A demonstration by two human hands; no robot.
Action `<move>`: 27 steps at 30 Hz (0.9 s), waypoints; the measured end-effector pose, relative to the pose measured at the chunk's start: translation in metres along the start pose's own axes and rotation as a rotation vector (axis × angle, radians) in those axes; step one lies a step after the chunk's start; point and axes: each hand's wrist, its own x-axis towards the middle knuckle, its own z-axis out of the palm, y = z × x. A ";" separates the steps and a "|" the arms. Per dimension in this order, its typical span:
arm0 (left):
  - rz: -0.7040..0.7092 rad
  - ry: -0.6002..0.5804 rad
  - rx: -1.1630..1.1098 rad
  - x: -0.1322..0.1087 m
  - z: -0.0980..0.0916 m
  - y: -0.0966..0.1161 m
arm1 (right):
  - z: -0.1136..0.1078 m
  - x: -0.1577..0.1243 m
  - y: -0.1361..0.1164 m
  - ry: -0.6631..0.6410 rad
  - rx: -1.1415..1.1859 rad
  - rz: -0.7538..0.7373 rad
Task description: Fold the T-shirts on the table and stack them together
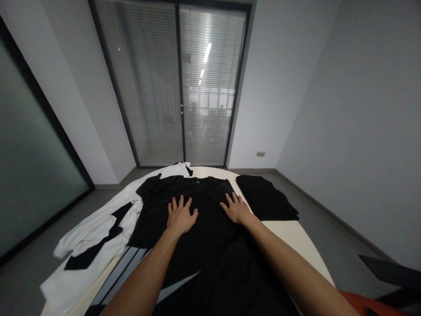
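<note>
A black T-shirt (210, 237) with grey printed shapes lies spread over the table, its collar toward the far end. My left hand (181, 215) rests flat on its left part, fingers spread. On the shirt's upper right, near the edge of the cloth, my right hand (236, 208) lies with its fingers stretched apart. Neither hand grips anything. The lower end of the shirt is partly hidden by my forearms and runs out of view.
White and black garments (95, 237) lie loosely along the table's left side. A folded black garment (266, 197) sits at the right on the cream table (305, 245). Something orange (358, 303) shows at the lower right. Beyond stands a glass partition with blinds (210, 127).
</note>
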 end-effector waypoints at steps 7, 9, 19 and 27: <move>-0.004 -0.013 0.001 0.000 -0.001 0.000 | -0.003 -0.001 0.006 -0.108 -0.015 0.060; -0.003 -0.008 0.003 0.001 0.001 0.000 | -0.006 0.003 0.004 -0.078 -0.005 0.053; 0.000 -0.008 0.011 0.001 -0.003 0.002 | -0.010 0.051 -0.003 0.069 0.071 -0.027; -0.009 -0.006 0.007 0.004 0.000 0.003 | 0.012 0.070 -0.006 0.051 0.093 -0.009</move>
